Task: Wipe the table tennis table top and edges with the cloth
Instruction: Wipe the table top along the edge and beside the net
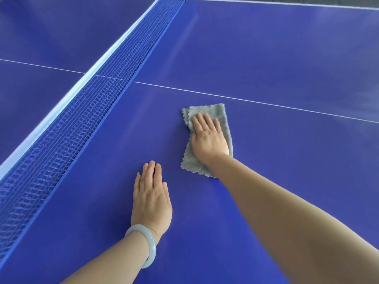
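Across the blue counter [297, 177], at one o'clock of my left grip [150, 199], my right grip [208, 140] presses the grey cloth [192, 163], fingers straight, arm outstretched; left grip rests flat, holding nothing.

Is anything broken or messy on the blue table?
Nothing stands out. The table top looks smooth with no spills, the net stands straight, and the grey cloth lies under the right hand. The left hand rests flat on the table.

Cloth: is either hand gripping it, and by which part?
Nothing is gripped. The right hand presses flat, fingers straight, on the middle of the cloth; the left hand rests flat on the table.
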### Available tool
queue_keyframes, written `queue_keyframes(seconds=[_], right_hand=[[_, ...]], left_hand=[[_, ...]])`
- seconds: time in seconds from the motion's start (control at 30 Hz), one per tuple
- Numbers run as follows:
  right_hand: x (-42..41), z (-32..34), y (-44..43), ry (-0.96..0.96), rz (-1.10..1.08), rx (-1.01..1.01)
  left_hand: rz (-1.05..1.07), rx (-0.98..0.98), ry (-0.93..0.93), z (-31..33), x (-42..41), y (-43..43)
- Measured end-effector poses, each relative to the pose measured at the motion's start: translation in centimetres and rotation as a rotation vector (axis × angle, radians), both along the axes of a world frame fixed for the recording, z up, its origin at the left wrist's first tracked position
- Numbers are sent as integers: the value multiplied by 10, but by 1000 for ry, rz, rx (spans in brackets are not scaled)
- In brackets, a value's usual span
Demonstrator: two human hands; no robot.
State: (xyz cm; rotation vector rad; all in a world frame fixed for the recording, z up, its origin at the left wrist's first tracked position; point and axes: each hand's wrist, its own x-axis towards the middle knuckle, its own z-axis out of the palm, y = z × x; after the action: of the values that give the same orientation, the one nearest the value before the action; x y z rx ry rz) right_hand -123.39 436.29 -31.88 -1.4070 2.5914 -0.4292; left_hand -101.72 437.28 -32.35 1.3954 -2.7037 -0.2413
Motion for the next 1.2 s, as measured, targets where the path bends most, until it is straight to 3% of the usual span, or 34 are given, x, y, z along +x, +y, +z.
queue_keyframes(seconds=[0.1, 0.3, 0.5, 0.57, 0.67, 0.77, 0.83, 0.93, 1.03, 1.2], right_hand=[[-32, 2, 19, 29, 152, -12], [-134, -2, 128, 40, -371, -7], [-74, -3, 107, 3, -693, 16], [-14, -6, 96, -5, -558, -27], [77, -10, 120, 4, -75, -64], [67, -5, 184, 14, 216, -61], [15, -3, 212, 63, 122, -39], [-54, 4, 223, 39, -222, 14], [-66, -1, 214, 30, -302, 7], [-66, -3, 217, 37, -287, -14]], left_hand=[[-7, 12, 15, 0, 0, 0], [-18, 11, 4, -1, 2, -1], [-11, 17, -1, 1, 1, 0], [-6, 24, 3, 2, 1, 0], [-13, 20, 19, 4, 1, 1], [-16, 24, 42, 2, 0, 0], [-6, 38, 62, 0, 1, 0], [-12, 37, 85, 1, 0, 1], [-30, 46, 93, 0, 3, 3], [-472, -44, 167, 2, -22, 51]])
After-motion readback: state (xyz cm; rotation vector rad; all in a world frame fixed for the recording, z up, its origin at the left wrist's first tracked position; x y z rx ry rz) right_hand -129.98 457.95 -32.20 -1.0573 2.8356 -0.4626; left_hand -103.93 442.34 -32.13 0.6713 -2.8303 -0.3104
